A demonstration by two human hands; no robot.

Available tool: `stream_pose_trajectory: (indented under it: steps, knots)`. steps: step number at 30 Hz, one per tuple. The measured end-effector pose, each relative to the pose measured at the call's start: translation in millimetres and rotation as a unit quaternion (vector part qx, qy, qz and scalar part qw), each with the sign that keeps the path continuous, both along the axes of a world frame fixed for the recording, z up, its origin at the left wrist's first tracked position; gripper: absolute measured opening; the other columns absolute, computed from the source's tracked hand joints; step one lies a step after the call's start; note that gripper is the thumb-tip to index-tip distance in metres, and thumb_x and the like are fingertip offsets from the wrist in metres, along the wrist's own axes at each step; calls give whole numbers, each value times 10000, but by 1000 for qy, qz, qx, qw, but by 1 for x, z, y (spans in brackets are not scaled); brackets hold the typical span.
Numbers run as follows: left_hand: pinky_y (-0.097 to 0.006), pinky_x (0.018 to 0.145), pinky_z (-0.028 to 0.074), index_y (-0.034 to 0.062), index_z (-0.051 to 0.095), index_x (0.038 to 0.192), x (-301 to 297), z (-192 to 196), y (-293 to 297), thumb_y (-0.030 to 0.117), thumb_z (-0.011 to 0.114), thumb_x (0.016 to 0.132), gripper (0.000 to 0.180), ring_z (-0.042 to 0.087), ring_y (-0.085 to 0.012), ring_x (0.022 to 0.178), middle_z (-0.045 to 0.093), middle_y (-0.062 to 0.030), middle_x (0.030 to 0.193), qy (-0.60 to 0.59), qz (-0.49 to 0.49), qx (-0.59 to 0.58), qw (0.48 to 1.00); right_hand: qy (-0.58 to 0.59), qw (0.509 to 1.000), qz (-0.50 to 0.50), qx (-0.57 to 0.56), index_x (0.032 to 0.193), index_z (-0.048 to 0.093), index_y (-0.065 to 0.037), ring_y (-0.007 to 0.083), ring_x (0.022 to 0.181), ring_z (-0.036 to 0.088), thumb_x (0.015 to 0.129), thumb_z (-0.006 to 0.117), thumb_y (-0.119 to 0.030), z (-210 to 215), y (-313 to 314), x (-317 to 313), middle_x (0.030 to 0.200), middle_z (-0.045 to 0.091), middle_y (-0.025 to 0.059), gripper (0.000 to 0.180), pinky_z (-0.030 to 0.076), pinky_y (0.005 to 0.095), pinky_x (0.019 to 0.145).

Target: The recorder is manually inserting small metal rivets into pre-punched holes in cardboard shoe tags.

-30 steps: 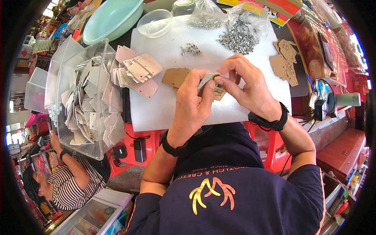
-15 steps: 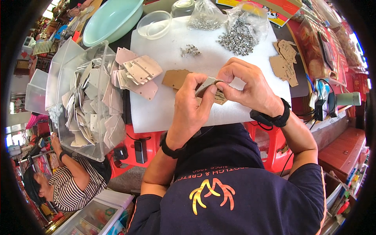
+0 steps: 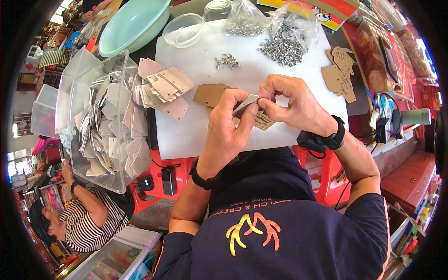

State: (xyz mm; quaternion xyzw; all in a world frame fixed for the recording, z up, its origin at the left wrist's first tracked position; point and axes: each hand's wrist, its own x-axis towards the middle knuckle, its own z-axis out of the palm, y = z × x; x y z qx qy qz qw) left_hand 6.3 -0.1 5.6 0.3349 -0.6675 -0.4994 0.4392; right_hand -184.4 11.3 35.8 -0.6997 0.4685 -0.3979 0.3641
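Above the near part of a white foam sheet (image 3: 186,135), both hands hold a brown printed card (image 3: 264,122) whose raised side shows grey. My left hand (image 3: 227,128) grips its left side between thumb and fingers. At the upper edge, my right hand (image 3: 294,100) is closed in a pinch; any small part inside those fingertips is hidden. Just left of the hands lies another brown card (image 3: 209,94). Beyond them sits a small heap of shiny metal pieces (image 3: 227,61). Grey cards with small holes (image 3: 169,84) are stacked on the sheet's left side.
A clear plastic bin (image 3: 123,179) full of grey cards stands left. Bags of metal pieces (image 3: 287,44), a round clear tub (image 3: 183,29) and a pale green basin (image 3: 135,28) are at the back. Brown cards (image 3: 338,77) lie right. A person in stripes (image 3: 93,219) sits at lower left.
My right hand has shifted slightly down, and the card in my hands has tilted a little. Both hands keep their grip; the things on the sheet stay put.
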Motion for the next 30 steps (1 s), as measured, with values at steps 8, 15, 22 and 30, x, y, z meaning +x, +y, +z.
stream_pose_trajectory:
  steps: [8,15,22,30]
  knots:
    - [-215,633,460,24,524,1034,9,2,-4,87,607,944,137,544,-49,738,594,-16,894,85,-3,120,989,-86,969,33,228,1015,660,14,52,738,526,955,633,-256,5,5,-8,831,616,-4,278,451,229,648]
    - [-231,716,499,23,543,1079,18,5,-10,127,593,962,163,596,-63,822,635,-42,979,199,29,204,958,-83,948,75,298,983,676,-4,56,669,539,962,606,-295,3,6,-8,758,631,3,300,465,231,589]
    - [-348,925,481,-8,536,1258,22,-3,-2,110,546,966,314,605,-180,1047,628,-93,1148,281,4,208,937,-84,958,76,265,904,654,-11,61,635,534,981,572,-279,7,-2,11,719,614,1,290,464,237,574]
    - [-347,934,475,8,546,1243,40,-17,7,90,529,970,286,593,-163,1060,612,-65,1172,356,62,192,912,-15,966,112,233,910,634,0,83,621,546,989,564,-251,13,-17,46,704,604,19,272,460,263,574]
